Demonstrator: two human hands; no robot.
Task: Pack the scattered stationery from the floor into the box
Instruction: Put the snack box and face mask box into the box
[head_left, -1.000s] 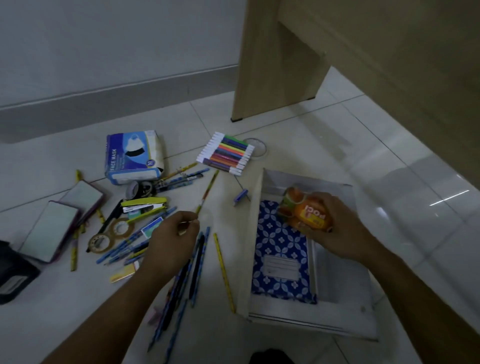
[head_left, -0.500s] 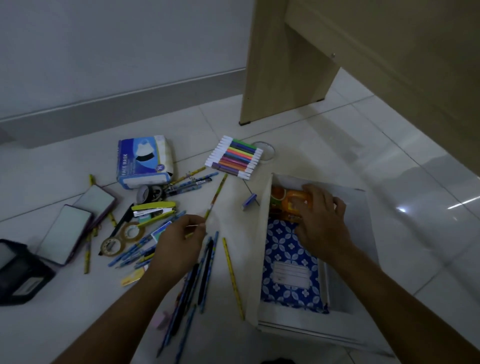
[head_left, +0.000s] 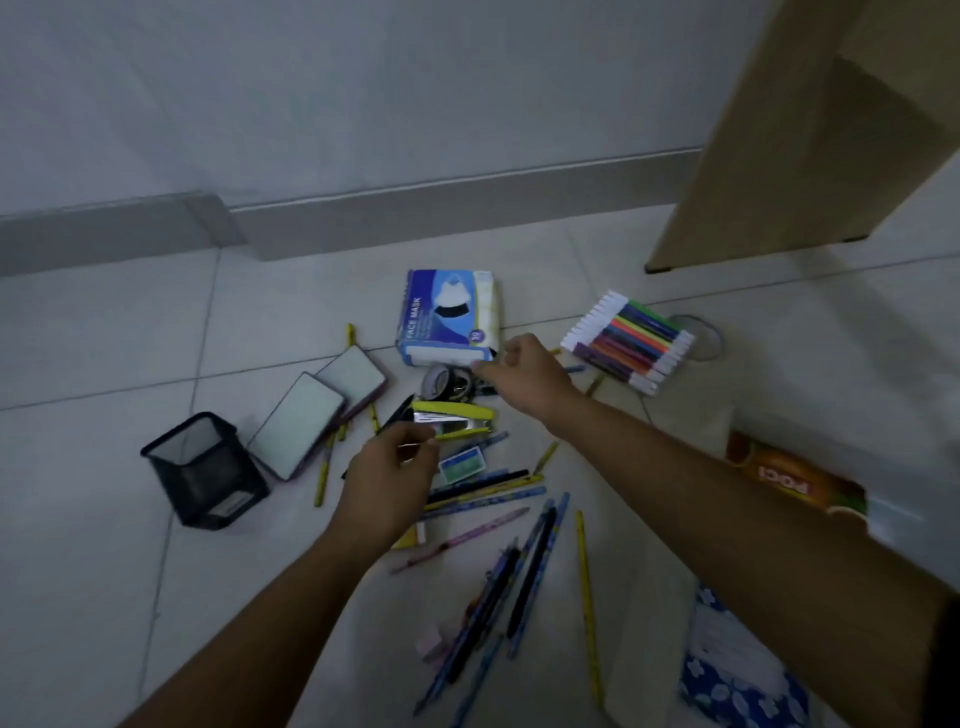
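Pens and pencils lie scattered on the tiled floor. My left hand hovers over them, its fingertips pinched close beside a yellow stapler; whether it holds anything is unclear. My right hand reaches across with fingers loosely curled and nothing in them, just above a tape roll and in front of a blue face mask carton. The white box stands at the lower right. It holds an orange pack and a blue patterned notebook, partly hidden by my right arm.
A set of coloured markers lies right of my right hand. Left of the pile are a black mesh pen holder and two flat pads. A wooden furniture leg stands at the back right, a wall behind.
My right hand has let go of the orange pack in the box and swung left over the tape roll. The view has turned left, and my left hand has moved up to the stapler.
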